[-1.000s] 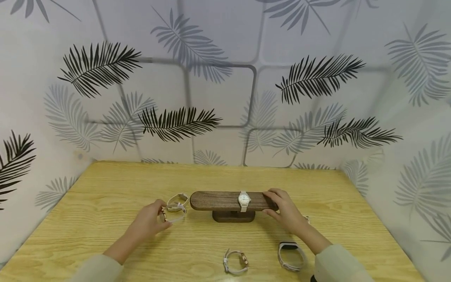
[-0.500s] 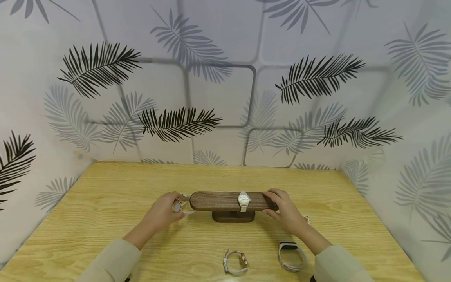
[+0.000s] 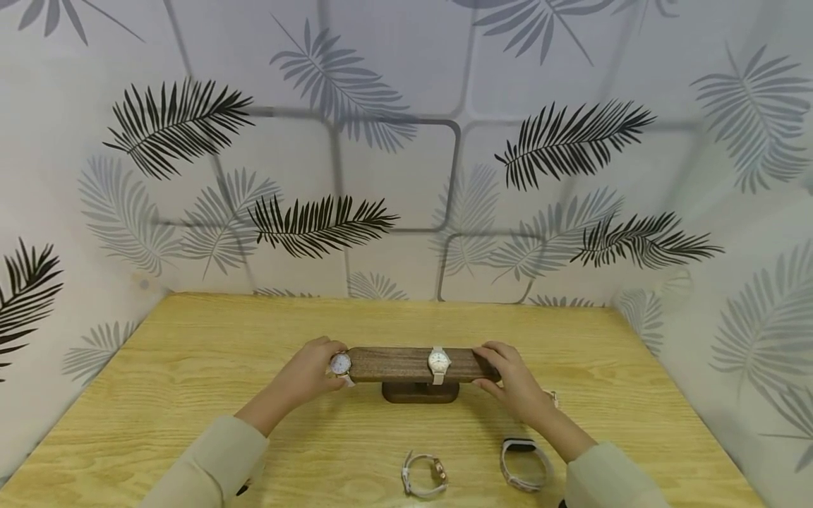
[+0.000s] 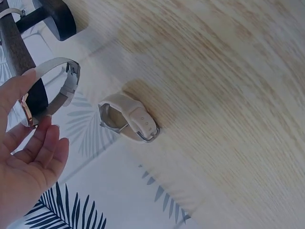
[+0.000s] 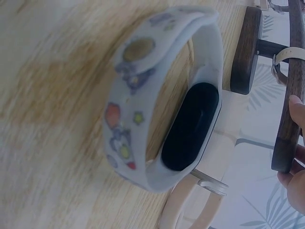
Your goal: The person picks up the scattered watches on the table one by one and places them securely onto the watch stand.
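My left hand (image 3: 308,381) pinches a white-strapped wristwatch (image 3: 340,364) by its case. In the left wrist view, that watch's buckled strap (image 4: 71,78) loops around the left end of a dark wooden watch stand (image 3: 394,363). At the opposite end of the stand's bar, my right hand (image 3: 517,384) grips the wood, thumb in front and fingers over the top. A second wristwatch (image 3: 438,361) with a cream strap sits around the bar, right of its middle, dial facing me. The stand's base (image 3: 420,392) rests on the table.
On the table (image 3: 190,331) nearer me lie a white-strapped watch (image 3: 424,476) and a white fitness band (image 3: 524,462) with a black screen. Another watch (image 3: 554,397) is partly hidden behind my right wrist. A pale-strapped watch (image 4: 136,119) lies beside the stand's left end.
My left hand has carried the white-strapped watch rightward from the table's left side onto the bar's left end, and its dial now faces me. The right hand keeps its grip on the stand.
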`<state>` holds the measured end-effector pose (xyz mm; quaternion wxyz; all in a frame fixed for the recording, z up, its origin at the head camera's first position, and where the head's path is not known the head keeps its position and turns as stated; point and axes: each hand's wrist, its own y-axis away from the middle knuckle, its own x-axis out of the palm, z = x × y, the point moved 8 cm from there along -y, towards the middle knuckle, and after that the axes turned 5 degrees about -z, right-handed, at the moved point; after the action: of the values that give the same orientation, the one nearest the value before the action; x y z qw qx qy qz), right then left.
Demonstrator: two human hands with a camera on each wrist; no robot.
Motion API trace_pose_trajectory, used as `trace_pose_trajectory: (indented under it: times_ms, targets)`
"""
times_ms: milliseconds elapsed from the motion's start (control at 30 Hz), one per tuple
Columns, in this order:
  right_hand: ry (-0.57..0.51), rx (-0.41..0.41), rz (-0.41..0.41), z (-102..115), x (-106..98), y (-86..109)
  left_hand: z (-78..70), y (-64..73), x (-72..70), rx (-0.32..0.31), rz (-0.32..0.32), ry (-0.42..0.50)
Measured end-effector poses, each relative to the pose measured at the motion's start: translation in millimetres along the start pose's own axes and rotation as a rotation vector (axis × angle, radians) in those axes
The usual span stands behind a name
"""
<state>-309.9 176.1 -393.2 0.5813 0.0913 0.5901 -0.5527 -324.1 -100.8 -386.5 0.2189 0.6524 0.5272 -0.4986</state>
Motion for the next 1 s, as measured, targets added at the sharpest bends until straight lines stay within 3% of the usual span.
trace_pose_trajectory:
  times_ms: [200, 533, 1000]
  targets:
    - [-0.007, 0.014, 0.004, -0.3, 0.6, 0.2, -2.6, 0.7, -2.2, 0.058, 0.002, 0.015]
    - [-0.035, 0.038, 0.000, -2.5, 2.1, 0.3, 1.5, -2.1, 0.3, 0.093, -0.022, 0.043]
    - [-0.026, 0.015, 0.002, -2.8, 4.0, 1.0, 10.6, -5.5, 7.3, 0.024, 0.036, 0.189]
